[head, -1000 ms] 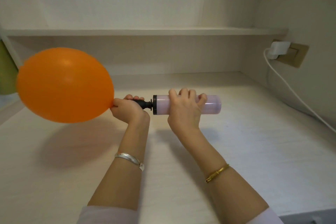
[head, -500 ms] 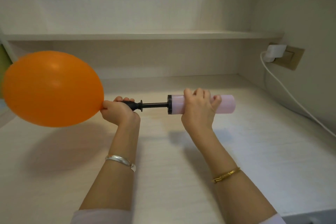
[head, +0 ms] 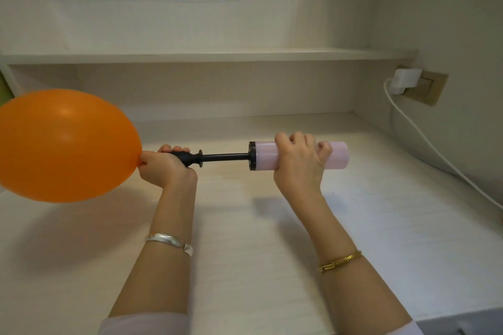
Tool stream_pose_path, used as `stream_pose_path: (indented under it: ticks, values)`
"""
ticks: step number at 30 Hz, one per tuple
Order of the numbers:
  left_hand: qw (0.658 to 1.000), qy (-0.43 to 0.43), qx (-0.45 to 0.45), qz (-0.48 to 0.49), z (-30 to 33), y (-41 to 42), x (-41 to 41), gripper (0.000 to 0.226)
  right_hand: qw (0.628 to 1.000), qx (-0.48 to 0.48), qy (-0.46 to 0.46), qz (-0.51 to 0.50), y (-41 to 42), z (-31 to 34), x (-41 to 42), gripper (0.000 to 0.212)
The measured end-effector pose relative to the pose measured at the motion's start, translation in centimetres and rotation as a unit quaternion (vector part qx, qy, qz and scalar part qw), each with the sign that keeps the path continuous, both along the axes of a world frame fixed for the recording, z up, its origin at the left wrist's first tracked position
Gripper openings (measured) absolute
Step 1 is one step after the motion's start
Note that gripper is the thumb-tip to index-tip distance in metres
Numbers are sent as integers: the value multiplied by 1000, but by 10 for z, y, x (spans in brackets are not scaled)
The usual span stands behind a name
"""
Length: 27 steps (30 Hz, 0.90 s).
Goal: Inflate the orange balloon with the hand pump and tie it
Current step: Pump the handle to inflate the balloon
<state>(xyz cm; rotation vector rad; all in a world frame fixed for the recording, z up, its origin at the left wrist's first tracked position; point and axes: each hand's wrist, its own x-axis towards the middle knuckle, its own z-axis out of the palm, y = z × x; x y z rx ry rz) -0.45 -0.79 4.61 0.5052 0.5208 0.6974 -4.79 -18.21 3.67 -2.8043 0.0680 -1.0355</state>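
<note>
Orange balloon [head: 64,145] inflated, on hand pump [head: 296,155] nozzle, held above desk [head: 272,239].

Left hand [head: 166,167] clamped around the balloon neck and the pump's black nozzle end; balloon bulges out left of the pump, clear of the desk. Right hand [head: 299,162] wrapped tight around the pink barrel. Black rod exposed between nozzle and barrel, pump horizontal. White cable [head: 424,141] runs from wall socket, right of the pump.

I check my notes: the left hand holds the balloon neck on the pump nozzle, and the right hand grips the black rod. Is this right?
Not quite. In the head view the right hand grips the pink pump barrel, not the black rod, which is bare. The left hand does hold the orange balloon neck on the nozzle.
</note>
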Motion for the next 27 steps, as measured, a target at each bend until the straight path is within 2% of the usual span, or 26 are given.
stream_pose_path:
  ticks: [4, 8, 11, 15, 20, 23, 27]
  values:
    - [1000, 1, -3, 2, -2, -5, 0, 21, 1000, -7, 6, -19, 6, -1, -1, 42]
    - [1000, 0, 4, -15, -3, -20, -1, 21, 1000, -3, -7, 3, 29, -3, -4, 35]
    - [1000, -3, 12, -25, -5, -29, -3, 19, 999, -46, -29, 1, 44, -7, -7, 33]
    - [999, 4, 27, -24, -4, -27, -2, 16, 992, -105, -72, 19, 44, -10, -7, 46]
    - [998, 28, 55, -27, -5, -27, -2, 24, 976, -168, -74, 121, 43, -9, -8, 68]
    - [997, 28, 56, -36, -6, -28, -2, 24, 970, -185, -39, 154, 38, -8, -7, 69]
    - [996, 33, 49, -67, -6, -27, -3, 24, 970, -193, -16, 145, 40, -4, -11, 67]
